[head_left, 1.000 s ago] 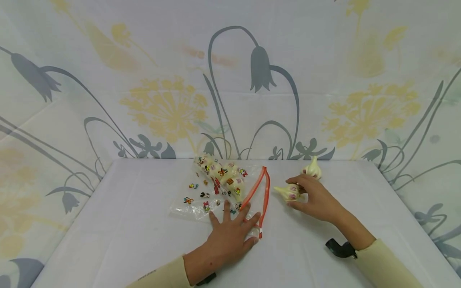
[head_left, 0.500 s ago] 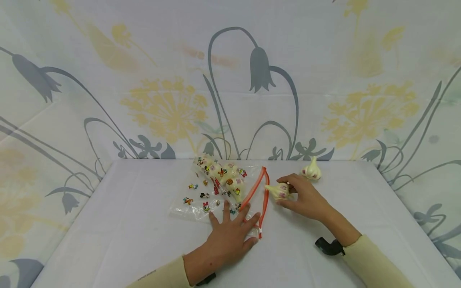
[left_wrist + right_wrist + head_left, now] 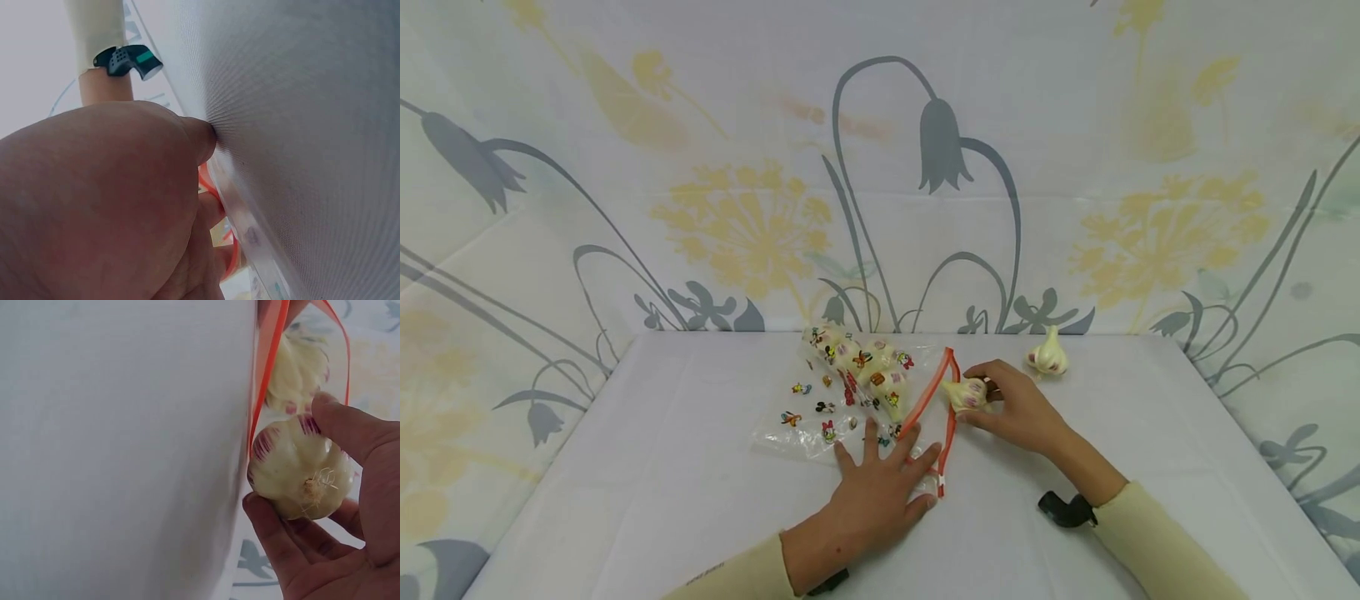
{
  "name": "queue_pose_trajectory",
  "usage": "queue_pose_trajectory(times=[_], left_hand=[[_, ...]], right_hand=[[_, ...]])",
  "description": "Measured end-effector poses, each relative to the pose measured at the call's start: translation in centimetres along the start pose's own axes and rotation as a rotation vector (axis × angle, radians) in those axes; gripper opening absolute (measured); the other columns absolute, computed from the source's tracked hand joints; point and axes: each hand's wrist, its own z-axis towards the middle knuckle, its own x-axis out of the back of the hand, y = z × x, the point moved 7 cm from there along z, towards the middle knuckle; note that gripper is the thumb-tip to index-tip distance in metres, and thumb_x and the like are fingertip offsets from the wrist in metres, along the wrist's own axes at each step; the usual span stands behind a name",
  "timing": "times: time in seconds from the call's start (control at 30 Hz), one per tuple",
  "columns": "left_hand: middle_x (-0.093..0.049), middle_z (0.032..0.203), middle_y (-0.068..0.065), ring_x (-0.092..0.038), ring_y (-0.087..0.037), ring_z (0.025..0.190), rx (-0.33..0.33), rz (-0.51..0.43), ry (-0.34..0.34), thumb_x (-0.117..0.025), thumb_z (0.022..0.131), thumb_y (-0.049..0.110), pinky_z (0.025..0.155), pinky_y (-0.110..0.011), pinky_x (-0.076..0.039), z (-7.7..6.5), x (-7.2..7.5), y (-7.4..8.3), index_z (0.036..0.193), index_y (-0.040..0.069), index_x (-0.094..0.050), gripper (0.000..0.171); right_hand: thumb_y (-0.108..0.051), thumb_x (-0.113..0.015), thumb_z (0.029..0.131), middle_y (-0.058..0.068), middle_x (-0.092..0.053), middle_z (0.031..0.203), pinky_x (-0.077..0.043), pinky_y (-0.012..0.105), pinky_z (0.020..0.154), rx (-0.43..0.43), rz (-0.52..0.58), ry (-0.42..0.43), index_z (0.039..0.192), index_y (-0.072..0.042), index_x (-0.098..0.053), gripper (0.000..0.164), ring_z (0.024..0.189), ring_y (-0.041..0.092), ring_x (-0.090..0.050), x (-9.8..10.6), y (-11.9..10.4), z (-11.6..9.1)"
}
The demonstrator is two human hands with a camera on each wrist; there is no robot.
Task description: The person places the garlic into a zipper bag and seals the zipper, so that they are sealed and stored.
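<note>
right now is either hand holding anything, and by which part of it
The right hand holds a garlic bulb by the sides of its rounded body. The left hand holds nothing; it rests spread over the plastic bag.

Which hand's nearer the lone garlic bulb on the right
The right hand, just in front of the lone garlic bulb; the left hand rests farther off, partly over the bag.

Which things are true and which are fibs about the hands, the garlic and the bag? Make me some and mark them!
The right hand holds a garlic bulb. True.
The left hand is waving in the air. False: the left hand touches the clear bag.
Another bulb sits on the table, outside the clear bag. True.
The trim of the clear bag is blue. False: the trim is red-orange.
More bulbs show through the clear bag. True.
</note>
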Motion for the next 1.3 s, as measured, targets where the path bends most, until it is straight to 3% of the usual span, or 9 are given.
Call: queue_pose_trajectory(times=[0.63,0.8,1.1,1.3], left_hand=[[-0.033,0.173,0.001,-0.028,-0.062,0.15,-0.007,0.007,0.012,-0.054,0.104,0.062,0.098,-0.088,-0.035,0.2,-0.2,-0.1,0.163,0.04,-0.041,0.064],[-0.034,0.172,0.001,-0.029,-0.062,0.15,-0.008,0.021,0.025,-0.054,0.104,0.062,0.098,-0.087,-0.036,0.1,-0.1,0.0,0.163,0.04,-0.042,0.063],[-0.033,0.172,0.001,-0.029,-0.061,0.15,-0.005,0.028,0.011,-0.054,0.104,0.062,0.098,-0.087,-0.036,0.2,-0.1,0.1,0.163,0.041,-0.041,0.064],[-0.033,0.173,0.001,-0.028,-0.062,0.15,0.0,0.018,0.001,-0.054,0.104,0.063,0.098,-0.088,-0.035,0.2,-0.3,0.0,0.163,0.041,-0.041,0.065]], right_hand=[[-0.028,-0.093,0.084,0.007,-0.068,0.118,-0.06,0.043,0.091,-0.104,0.012,-0.023,0.126,-0.006,-0.066,0.055,0.102,0.021,-0.069,-1.4,0.2,1.8],[-0.023,-0.093,0.083,0.008,-0.068,0.114,-0.061,0.042,0.091,-0.101,0.04,-0.011,0.124,-0.003,-0.066,0.053,0.102,0.022,-0.071,-1.4,0.0,1.9],[-0.01,-0.09,0.084,0.008,-0.069,0.103,-0.062,0.036,0.084,-0.07,0.07,0.008,0.121,0.002,-0.067,0.045,0.092,0.018,-0.07,-1.3,-0.4,1.9],[-0.015,-0.088,0.087,0.001,-0.07,0.092,-0.059,0.028,0.075,-0.115,0.025,0.016,0.115,-0.002,-0.068,0.036,0.082,0.012,-0.067,-1.8,-0.3,2.0]])
